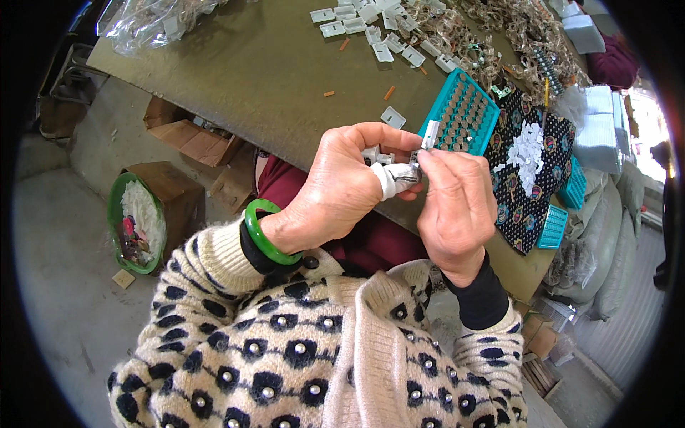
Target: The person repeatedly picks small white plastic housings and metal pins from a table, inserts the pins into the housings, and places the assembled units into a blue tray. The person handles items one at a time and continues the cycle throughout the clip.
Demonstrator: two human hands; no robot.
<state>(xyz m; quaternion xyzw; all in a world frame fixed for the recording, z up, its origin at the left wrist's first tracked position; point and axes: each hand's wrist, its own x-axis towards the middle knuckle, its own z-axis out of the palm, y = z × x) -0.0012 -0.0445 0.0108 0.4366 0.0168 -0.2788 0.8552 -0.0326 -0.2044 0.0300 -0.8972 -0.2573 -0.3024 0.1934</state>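
Observation:
My left hand [342, 175] is closed on several small white plastic casings [385, 158], with a white wrapping on its thumb. A slim white plastic piece [431, 133] stands up between both hands' fingertips, by the left index finger. My right hand [460, 207] pinches at the lower end of that piece; whatever tiny part sits in its fingertips is hidden. Just beyond the hands lies a teal tray [492, 120] holding rows of round coin-like cells. One loose white casing [393, 118] rests on the table, left of the tray.
White casings [354, 26] and tangled wired parts [492, 36] cover the table's far side. Small orange strips [389, 93] are scattered nearby. At right, white flat pieces [528, 153] lie on a patterned black cloth [510, 207]. A green-rimmed bin [113, 214] stands on the floor at left.

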